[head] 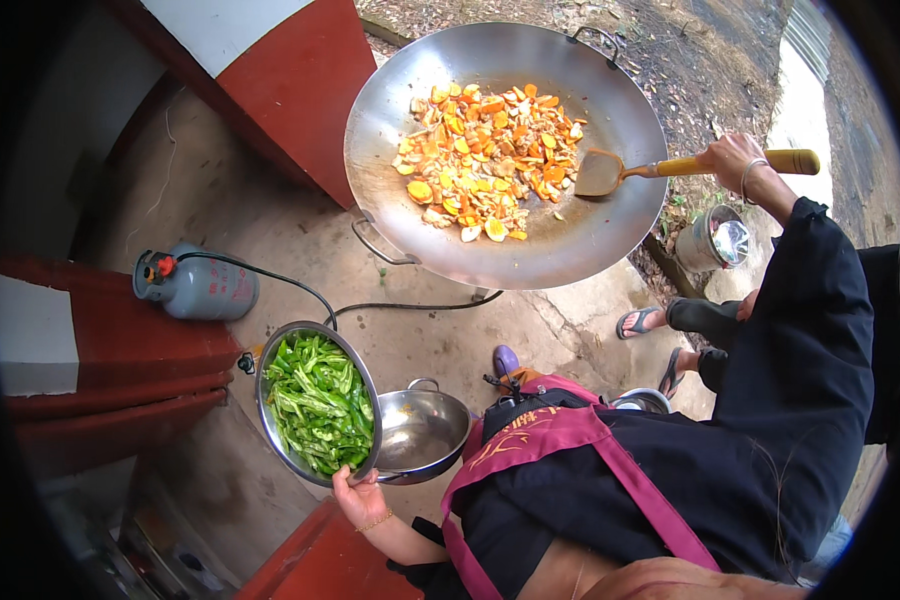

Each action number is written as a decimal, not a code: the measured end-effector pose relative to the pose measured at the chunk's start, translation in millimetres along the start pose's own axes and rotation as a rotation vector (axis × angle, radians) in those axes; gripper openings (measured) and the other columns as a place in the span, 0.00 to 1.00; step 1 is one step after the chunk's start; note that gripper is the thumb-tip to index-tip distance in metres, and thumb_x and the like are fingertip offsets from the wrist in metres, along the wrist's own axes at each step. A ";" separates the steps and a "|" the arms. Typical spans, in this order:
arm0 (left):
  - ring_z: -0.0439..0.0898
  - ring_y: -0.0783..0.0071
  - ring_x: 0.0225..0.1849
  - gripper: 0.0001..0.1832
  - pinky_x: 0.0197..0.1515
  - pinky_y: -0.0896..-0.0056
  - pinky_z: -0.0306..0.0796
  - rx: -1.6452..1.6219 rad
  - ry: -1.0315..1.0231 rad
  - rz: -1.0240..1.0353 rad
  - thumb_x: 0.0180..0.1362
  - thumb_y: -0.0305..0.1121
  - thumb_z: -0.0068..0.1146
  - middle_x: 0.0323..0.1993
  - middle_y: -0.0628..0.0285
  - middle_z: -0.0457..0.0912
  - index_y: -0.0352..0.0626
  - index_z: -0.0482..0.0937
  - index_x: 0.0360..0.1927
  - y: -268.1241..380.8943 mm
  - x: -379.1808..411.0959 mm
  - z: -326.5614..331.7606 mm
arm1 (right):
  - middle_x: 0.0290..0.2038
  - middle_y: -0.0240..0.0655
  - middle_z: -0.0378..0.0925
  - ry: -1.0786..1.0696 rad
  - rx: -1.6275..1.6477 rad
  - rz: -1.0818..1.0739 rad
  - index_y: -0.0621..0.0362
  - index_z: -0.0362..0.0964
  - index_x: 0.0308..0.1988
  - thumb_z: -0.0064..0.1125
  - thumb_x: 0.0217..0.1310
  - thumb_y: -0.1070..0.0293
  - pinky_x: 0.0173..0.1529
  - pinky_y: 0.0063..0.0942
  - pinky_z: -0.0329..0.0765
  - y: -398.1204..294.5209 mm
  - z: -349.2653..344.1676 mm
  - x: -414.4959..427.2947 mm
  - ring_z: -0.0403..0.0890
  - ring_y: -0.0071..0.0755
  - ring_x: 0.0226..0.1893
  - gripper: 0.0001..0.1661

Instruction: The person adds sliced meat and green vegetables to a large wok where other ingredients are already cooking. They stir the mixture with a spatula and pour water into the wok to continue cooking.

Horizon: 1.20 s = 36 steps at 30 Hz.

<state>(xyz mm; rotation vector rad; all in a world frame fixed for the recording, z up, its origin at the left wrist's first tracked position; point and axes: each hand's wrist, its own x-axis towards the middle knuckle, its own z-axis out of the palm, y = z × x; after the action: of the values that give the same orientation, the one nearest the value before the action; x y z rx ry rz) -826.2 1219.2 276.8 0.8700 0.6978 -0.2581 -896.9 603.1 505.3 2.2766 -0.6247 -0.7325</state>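
Observation:
A large metal wok [607, 232] holds sliced orange carrots mixed with small pale pieces of food [495, 150]. My right hand [733, 163] grips the yellow handle of a wok spatula [601, 172], whose blade rests inside the wok beside the food. My left hand [358, 495] holds the rim of a steel bowl [261, 390] full of sliced green peppers [319, 401]. The bowl is off to the side of the wok, tilted, with its peppers still inside. An empty-looking steel pan [420, 431] with a loop handle lies partly behind that bowl.
A grey gas cylinder [214, 285] with a black hose [420, 306] lies in view at the left. Red-and-white pillars [300, 97] rise nearby. A metal bucket [701, 240] stands right of the wok. Another person's sandalled feet [637, 322] are close on the right.

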 end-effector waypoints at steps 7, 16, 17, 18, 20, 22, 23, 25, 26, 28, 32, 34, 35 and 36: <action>0.65 0.72 0.15 0.05 0.21 0.70 0.58 -0.018 0.052 -0.007 0.46 0.29 0.51 0.16 0.61 0.73 0.42 0.70 0.20 -3.2 -4.0 -3.2 | 0.29 0.38 0.77 0.117 0.780 0.042 0.36 0.71 0.47 0.53 0.48 0.66 0.37 0.32 0.74 -121.4 103.0 108.6 0.78 0.40 0.30 0.22; 0.67 0.71 0.16 0.04 0.20 0.71 0.59 -0.025 0.066 0.042 0.47 0.29 0.50 0.17 0.62 0.73 0.41 0.70 0.23 -3.9 -7.2 3.8 | 0.19 0.35 0.68 -0.581 2.428 0.099 0.41 0.54 0.59 0.49 0.57 0.67 0.15 0.22 0.66 -218.5 92.9 131.6 0.65 0.26 0.11 0.29; 0.67 0.71 0.16 0.04 0.20 0.71 0.59 -0.036 0.083 0.049 0.47 0.29 0.50 0.17 0.62 0.73 0.41 0.70 0.23 -5.0 -7.0 5.6 | 0.20 0.36 0.68 -0.648 2.545 0.078 0.39 0.50 0.60 0.46 0.59 0.65 0.16 0.23 0.67 -218.0 89.2 117.9 0.66 0.27 0.13 0.30; 0.67 0.71 0.16 0.04 0.21 0.71 0.59 -0.041 0.099 0.056 0.47 0.29 0.50 0.17 0.62 0.73 0.41 0.70 0.23 -4.8 -8.4 4.9 | 0.21 0.36 0.68 -0.720 2.665 0.060 0.37 0.45 0.62 0.44 0.61 0.64 0.17 0.23 0.68 -217.9 87.7 101.2 0.67 0.27 0.15 0.31; 0.67 0.71 0.16 0.04 0.21 0.71 0.60 -0.042 0.067 0.048 0.47 0.29 0.49 0.17 0.63 0.73 0.41 0.70 0.23 -6.2 -4.2 -2.9 | 0.27 0.40 0.69 -0.968 2.934 0.157 0.44 0.54 0.52 0.40 0.63 0.60 0.19 0.24 0.70 -212.1 111.9 77.1 0.69 0.28 0.19 0.18; 0.66 0.71 0.16 0.04 0.21 0.71 0.59 -0.029 0.053 0.029 0.47 0.29 0.50 0.16 0.63 0.72 0.42 0.69 0.20 -5.8 1.9 -3.6 | 0.27 0.41 0.69 -0.859 2.815 0.197 0.54 0.55 0.47 0.39 0.62 0.57 0.22 0.30 0.75 -191.6 116.7 32.7 0.72 0.33 0.22 0.17; 0.65 0.72 0.16 0.06 0.22 0.71 0.58 -0.014 0.071 0.023 0.46 0.29 0.50 0.14 0.64 0.71 0.43 0.69 0.18 -5.0 2.3 -2.5 | 0.26 0.40 0.68 -0.859 2.710 0.253 0.54 0.55 0.45 0.39 0.62 0.57 0.22 0.33 0.77 -179.4 106.5 8.3 0.73 0.35 0.20 0.17; 0.64 0.72 0.16 0.08 0.22 0.70 0.57 0.020 0.063 0.023 0.46 0.30 0.51 0.13 0.64 0.70 0.44 0.68 0.15 -3.3 -0.7 1.9 | 0.21 0.34 0.66 -0.646 2.321 0.193 0.52 0.48 0.56 0.44 0.59 0.64 0.20 0.25 0.75 -154.9 94.2 -39.0 0.70 0.27 0.16 0.27; 0.64 0.72 0.16 0.08 0.22 0.70 0.57 0.031 0.056 0.019 0.46 0.30 0.51 0.13 0.64 0.70 0.44 0.68 0.15 -1.3 -1.1 2.2 | 0.21 0.32 0.66 -0.520 2.124 0.082 0.49 0.41 0.62 0.47 0.57 0.66 0.20 0.23 0.75 -143.9 100.5 -51.9 0.70 0.23 0.15 0.36; 0.64 0.72 0.16 0.08 0.22 0.70 0.57 0.039 0.043 0.008 0.46 0.30 0.51 0.13 0.64 0.70 0.44 0.68 0.16 -0.3 -0.2 2.3 | 0.19 0.29 0.65 -0.545 1.977 -0.020 0.47 0.36 0.63 0.47 0.56 0.70 0.18 0.19 0.73 -129.6 97.9 -57.2 0.69 0.19 0.15 0.40; 0.64 0.72 0.16 0.07 0.21 0.69 0.57 0.039 0.015 -0.001 0.45 0.29 0.51 0.14 0.64 0.71 0.44 0.68 0.16 2.7 9.3 -7.9 | 0.16 0.29 0.64 -0.547 2.347 -0.073 0.51 0.49 0.60 0.43 0.60 0.65 0.15 0.19 0.70 -136.0 72.3 -11.2 0.63 0.19 0.09 0.28; 0.64 0.72 0.16 0.06 0.20 0.70 0.57 0.031 0.026 0.012 0.45 0.29 0.51 0.14 0.63 0.71 0.43 0.68 0.17 3.1 15.1 -11.6 | 0.17 0.31 0.65 -0.648 2.553 0.002 0.54 0.55 0.51 0.40 0.62 0.58 0.16 0.22 0.73 -168.4 75.9 54.4 0.64 0.21 0.09 0.20; 0.65 0.72 0.16 0.05 0.21 0.71 0.57 0.028 0.017 0.008 0.46 0.29 0.50 0.15 0.64 0.71 0.43 0.68 0.18 2.8 16.9 -12.8 | 0.18 0.31 0.66 -0.633 2.656 0.066 0.54 0.56 0.47 0.40 0.63 0.57 0.15 0.21 0.72 -195.4 72.9 84.7 0.65 0.20 0.10 0.17; 0.66 0.73 0.17 0.05 0.21 0.71 0.58 0.027 0.008 0.005 0.46 0.28 0.50 0.17 0.64 0.72 0.42 0.69 0.19 4.3 16.9 -14.8 | 0.19 0.32 0.66 -0.619 2.759 0.134 0.55 0.56 0.42 0.39 0.63 0.55 0.15 0.21 0.71 -220.5 70.9 105.9 0.65 0.20 0.11 0.16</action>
<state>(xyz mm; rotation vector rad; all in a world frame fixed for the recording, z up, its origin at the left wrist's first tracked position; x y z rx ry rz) -818.1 1234.5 261.9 0.8990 0.7005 -0.2605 -814.2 656.3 270.4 3.4163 -3.7613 0.1263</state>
